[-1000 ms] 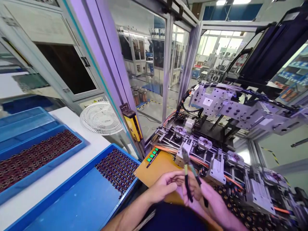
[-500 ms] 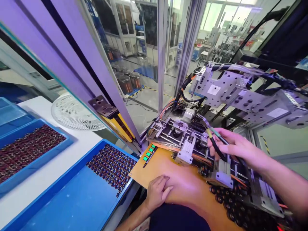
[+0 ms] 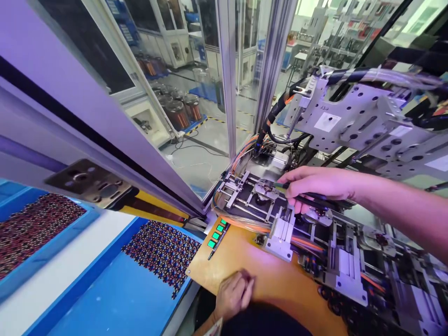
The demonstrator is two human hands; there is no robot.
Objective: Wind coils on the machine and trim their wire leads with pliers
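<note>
My right hand (image 3: pixel 315 184) reaches in from the right with its fingers closed around a slim pliers-like tool (image 3: pixel 320 200) with dark handles. The tool's tip points left toward a metal fixture (image 3: pixel 268 190) on the machine, but whether it touches is unclear. Fingers and blur hide part of the tool. My left hand (image 3: pixel 234 294) rests near the front edge of the orange-brown panel (image 3: pixel 276 289). Its fingers are curled in, and no object shows in them.
Four-sided green buttons (image 3: pixel 216 235) and a pen (image 3: pixel 217 243) are on the panel's left. A blue tray (image 3: pixel 87 298) of small dark parts stands farther left. Metal plates (image 3: pixel 350 123) with cables hang above the fixtures. A frame post (image 3: pixel 115 116) rises at left.
My right hand has moved left with the tool, from a middle fixture to the one farther left. My left hand's fingers have curled in more. The view has shifted.
</note>
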